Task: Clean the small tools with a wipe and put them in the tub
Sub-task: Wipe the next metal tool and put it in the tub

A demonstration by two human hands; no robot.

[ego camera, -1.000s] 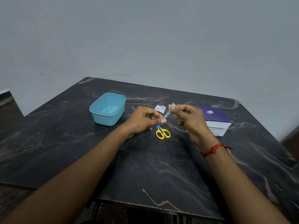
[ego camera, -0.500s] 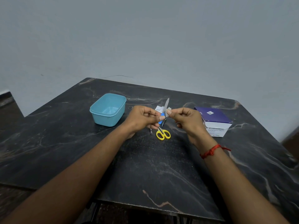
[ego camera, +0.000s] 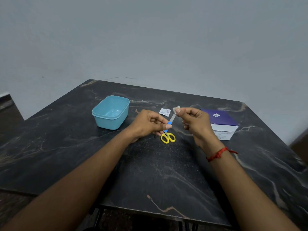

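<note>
Wipe (ego camera: 177,108) slid tipward — right hand (ego camera: 195,124) pinching; left hand (ego camera: 146,124) holds file (ego camera: 171,119).

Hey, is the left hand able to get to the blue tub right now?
Probably yes. The tub stands open just left of the left hand, with only bare table between them. The hand does hold the file, whose tip the right hand pinches in the wipe.

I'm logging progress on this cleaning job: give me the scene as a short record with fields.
left hand: pinches nail file by its blue handle
right hand: pinches wipe at the file's tip
tub: on table, no tools inside
scissors: on table, near the hands
other: opened sachet, purple box
</note>
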